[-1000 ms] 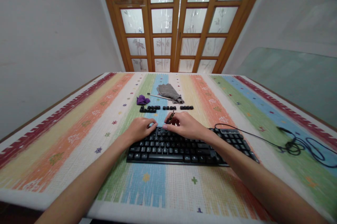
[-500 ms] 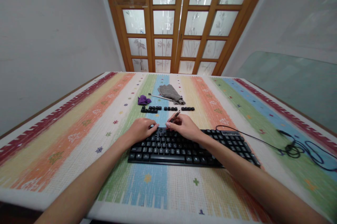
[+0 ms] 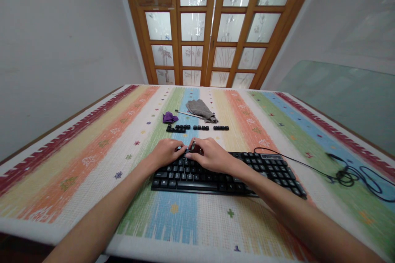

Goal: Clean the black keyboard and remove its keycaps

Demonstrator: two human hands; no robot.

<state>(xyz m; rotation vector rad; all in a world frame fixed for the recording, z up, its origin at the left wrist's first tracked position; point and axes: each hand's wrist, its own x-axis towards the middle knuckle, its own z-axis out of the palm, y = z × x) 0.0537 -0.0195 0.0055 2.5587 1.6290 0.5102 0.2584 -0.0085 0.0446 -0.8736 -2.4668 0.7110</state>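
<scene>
Two pale walls and glazed wooden doors beyond one striped tablecloth; on it, before me, one black keyboard with one cable. Versus 0.5 s prior, my right hand has shifted left, thumb and fingertips pinching one slim dark tool, now more upright; my left hand curls loosely at the keyboard's far edge, any hold undetermined. Beyond: one grey cloth, one purple cloth, one thin rod, three groups of loose keycaps.
</scene>
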